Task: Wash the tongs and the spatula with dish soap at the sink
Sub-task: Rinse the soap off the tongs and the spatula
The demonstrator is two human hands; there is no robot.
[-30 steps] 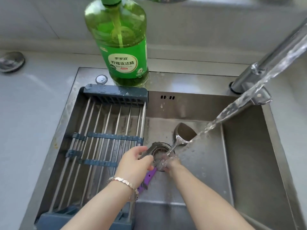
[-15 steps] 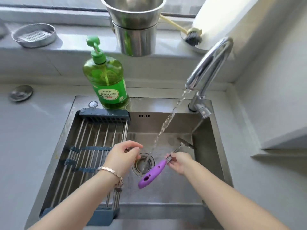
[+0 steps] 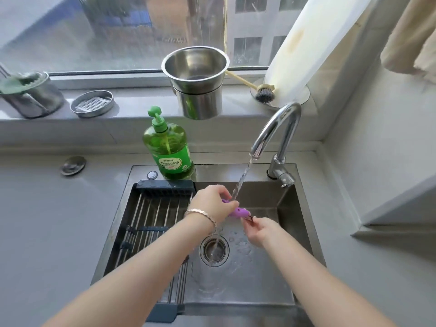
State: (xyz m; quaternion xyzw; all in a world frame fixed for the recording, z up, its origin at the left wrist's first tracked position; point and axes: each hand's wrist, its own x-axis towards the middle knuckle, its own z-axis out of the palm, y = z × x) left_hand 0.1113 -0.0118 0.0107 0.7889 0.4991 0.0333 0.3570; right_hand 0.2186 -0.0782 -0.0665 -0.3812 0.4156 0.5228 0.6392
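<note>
Over the sink (image 3: 304, 244), the right hand (image 3: 260, 231) pinches the metal end of the spatula (image 3: 240, 212), though that end is mostly hidden. The left hand (image 3: 212, 205) is closed around its purple handle. Water from the tap (image 3: 274, 132) runs past them. Behind stands the soap bottle (image 3: 168, 149).

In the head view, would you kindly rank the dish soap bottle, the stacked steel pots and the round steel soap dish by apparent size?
1. Stacked steel pots
2. Dish soap bottle; nearer the camera, so the order with the pots is unsure
3. Round steel soap dish
</note>
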